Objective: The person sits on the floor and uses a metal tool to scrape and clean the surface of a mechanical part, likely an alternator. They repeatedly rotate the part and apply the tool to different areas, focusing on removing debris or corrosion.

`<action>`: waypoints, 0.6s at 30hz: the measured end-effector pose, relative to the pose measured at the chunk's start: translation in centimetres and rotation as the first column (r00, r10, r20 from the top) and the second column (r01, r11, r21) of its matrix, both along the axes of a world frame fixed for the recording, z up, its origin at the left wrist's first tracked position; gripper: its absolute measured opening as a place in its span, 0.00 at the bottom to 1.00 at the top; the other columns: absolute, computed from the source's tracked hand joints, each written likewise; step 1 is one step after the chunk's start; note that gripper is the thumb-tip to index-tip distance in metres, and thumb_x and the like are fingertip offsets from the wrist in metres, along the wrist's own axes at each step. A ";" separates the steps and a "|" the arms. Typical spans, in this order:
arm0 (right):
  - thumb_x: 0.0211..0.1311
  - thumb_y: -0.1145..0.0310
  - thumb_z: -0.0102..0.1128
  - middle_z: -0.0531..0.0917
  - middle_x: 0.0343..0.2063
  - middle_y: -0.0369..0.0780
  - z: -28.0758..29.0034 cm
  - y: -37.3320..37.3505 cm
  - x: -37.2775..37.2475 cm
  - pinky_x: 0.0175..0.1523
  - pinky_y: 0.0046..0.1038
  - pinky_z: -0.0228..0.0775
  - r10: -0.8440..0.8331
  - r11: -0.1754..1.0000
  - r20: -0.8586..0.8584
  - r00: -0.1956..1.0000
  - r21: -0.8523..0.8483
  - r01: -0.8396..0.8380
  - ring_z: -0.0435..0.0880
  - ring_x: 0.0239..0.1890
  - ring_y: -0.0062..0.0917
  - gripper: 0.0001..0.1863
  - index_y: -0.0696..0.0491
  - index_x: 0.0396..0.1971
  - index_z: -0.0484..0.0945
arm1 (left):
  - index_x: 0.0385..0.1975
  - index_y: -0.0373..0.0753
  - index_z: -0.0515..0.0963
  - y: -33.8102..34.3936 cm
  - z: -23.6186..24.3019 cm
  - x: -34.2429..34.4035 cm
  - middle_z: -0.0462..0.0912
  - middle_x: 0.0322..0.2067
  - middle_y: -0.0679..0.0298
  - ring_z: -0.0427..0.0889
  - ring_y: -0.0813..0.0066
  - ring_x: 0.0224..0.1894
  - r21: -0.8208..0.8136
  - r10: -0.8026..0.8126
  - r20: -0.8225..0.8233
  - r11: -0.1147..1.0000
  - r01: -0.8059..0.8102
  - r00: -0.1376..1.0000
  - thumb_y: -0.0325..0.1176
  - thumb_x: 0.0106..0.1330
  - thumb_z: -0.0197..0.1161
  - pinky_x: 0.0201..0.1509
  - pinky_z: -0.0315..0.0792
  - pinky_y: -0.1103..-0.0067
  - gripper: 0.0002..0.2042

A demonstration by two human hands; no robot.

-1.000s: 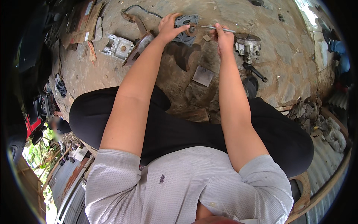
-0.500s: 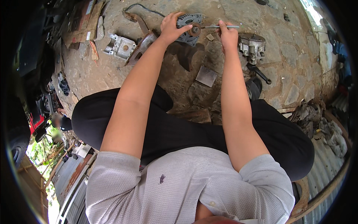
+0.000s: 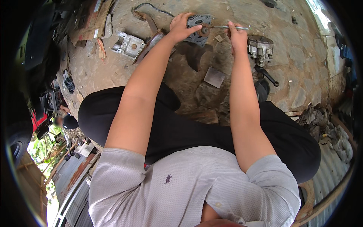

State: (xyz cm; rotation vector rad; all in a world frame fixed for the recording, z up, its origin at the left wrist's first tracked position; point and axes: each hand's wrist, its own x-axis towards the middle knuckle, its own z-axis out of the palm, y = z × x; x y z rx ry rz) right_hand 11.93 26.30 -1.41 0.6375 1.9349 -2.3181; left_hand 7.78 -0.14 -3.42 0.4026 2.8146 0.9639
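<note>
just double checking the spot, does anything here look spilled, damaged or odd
Nothing looks spilled or clearly broken. The round pulley by the left hand looks rusty brown, odd against the grey vented housing it sits on, and a silver casting lies loose on the dirty ground.

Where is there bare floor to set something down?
Bare stone floor right of the round-topped casting; also between the aluminium housing and left knee. Crowded around the alternator: left hand, right hand, thin tool.
</note>
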 end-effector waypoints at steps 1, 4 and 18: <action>0.75 0.58 0.63 0.85 0.25 0.34 0.3 -0.1 0.0 0.33 0.23 0.67 -0.004 0.998 -0.013 1.000 -0.066 0.003 0.75 0.26 0.15 0.15 0.54 0.36 0.85 | 0.74 0.54 0.65 -0.1 -0.2 0.0 0.62 0.74 0.55 0.54 0.50 0.78 -0.001 0.008 0.000 1.000 -0.008 1.000 0.70 0.63 0.65 0.79 0.50 0.52 0.43; 0.75 0.58 0.63 0.84 0.25 0.34 0.3 0.4 0.0 0.33 0.21 0.67 0.096 0.995 0.042 0.995 -0.003 -0.095 0.75 0.26 0.15 0.14 0.55 0.37 0.85 | 0.74 0.55 0.65 -0.2 -0.6 0.0 0.62 0.74 0.56 0.53 0.50 0.78 0.002 0.004 -0.019 1.000 -0.004 1.000 0.71 0.63 0.64 0.79 0.50 0.52 0.43; 0.75 0.56 0.62 0.84 0.26 0.33 0.9 1.1 -0.1 0.33 0.22 0.62 0.121 0.990 -0.008 0.993 0.078 -0.120 0.76 0.29 0.16 0.15 0.53 0.39 0.84 | 0.74 0.52 0.65 0.2 0.1 0.3 0.62 0.73 0.54 0.54 0.49 0.78 -0.032 0.025 -0.015 0.999 -0.025 1.000 0.68 0.63 0.66 0.79 0.51 0.54 0.43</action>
